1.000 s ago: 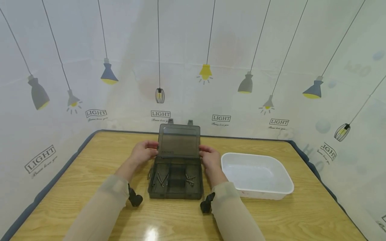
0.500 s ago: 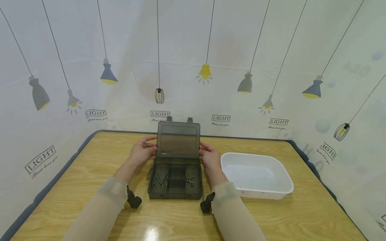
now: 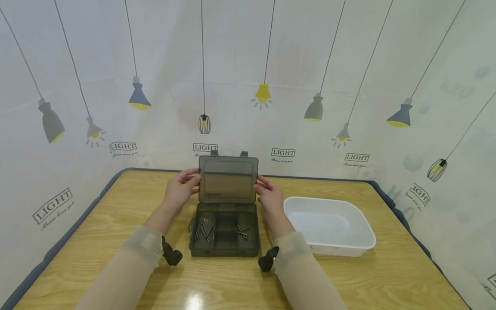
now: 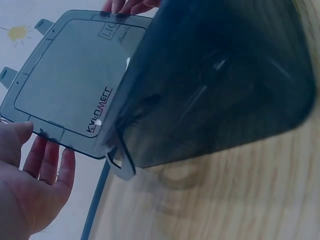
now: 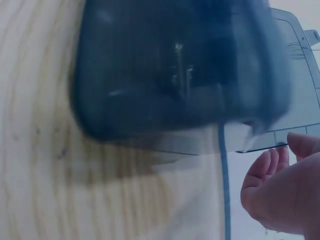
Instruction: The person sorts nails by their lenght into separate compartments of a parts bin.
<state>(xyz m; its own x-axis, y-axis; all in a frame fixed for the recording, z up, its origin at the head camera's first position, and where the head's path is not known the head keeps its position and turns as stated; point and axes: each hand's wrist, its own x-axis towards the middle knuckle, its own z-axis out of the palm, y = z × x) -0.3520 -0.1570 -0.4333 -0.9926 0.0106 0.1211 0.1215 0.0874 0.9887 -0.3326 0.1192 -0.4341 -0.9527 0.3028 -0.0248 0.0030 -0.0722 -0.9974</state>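
Note:
A smoky see-through plastic storage box (image 3: 226,250) stands on the table in the head view, its hinged lid (image 3: 228,181) raised at the back. My left hand (image 3: 177,192) pinches the lid's left edge between thumb and fingers. On the opposite edge, my right hand (image 3: 271,199) pinches the lid likewise. Thin metal pieces (image 3: 206,231), perhaps screws or bits, lie in the left compartment. More short metal pieces (image 3: 243,233) sit in the right one. The left wrist view shows lettering on the lid (image 4: 70,70) and a loop handle (image 4: 122,160) on the box's side.
A white plastic tub (image 3: 342,249) stands right of the box, close to my right forearm. The wooden table (image 3: 224,284) ends at a dark edge in front of a printed wall cloth (image 3: 240,125).
The lid has tilted up a little toward me and looks larger. Both hands have moved slightly with it; the box base stays nearly in place.

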